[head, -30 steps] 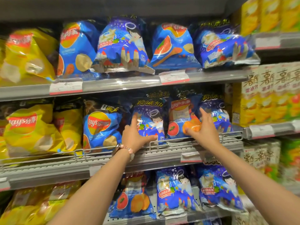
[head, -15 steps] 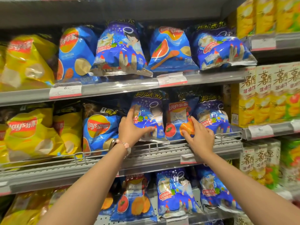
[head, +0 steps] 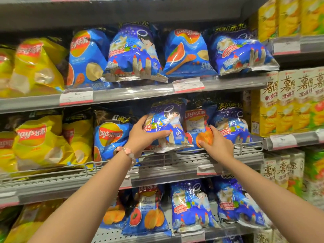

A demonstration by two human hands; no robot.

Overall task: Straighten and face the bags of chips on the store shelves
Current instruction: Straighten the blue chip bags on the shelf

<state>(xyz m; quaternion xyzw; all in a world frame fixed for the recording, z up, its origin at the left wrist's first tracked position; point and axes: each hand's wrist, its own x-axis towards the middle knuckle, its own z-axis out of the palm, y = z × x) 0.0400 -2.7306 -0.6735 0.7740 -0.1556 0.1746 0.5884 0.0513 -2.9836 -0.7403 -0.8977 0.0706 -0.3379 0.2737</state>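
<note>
Lifted since before, the angel bag [head: 168, 125] sits gripped in the left hand [head: 142, 135] mid-frame; right hand [head: 216, 143] fingers clasp the tomato bag [head: 196, 127]

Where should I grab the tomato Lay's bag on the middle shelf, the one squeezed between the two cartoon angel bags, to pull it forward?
Probably the tomato Lay's bag by its lower front, coming straight in over the wire rail. Its sides are wedged between neighbours; only its face is free, where the right hand rests.
</note>
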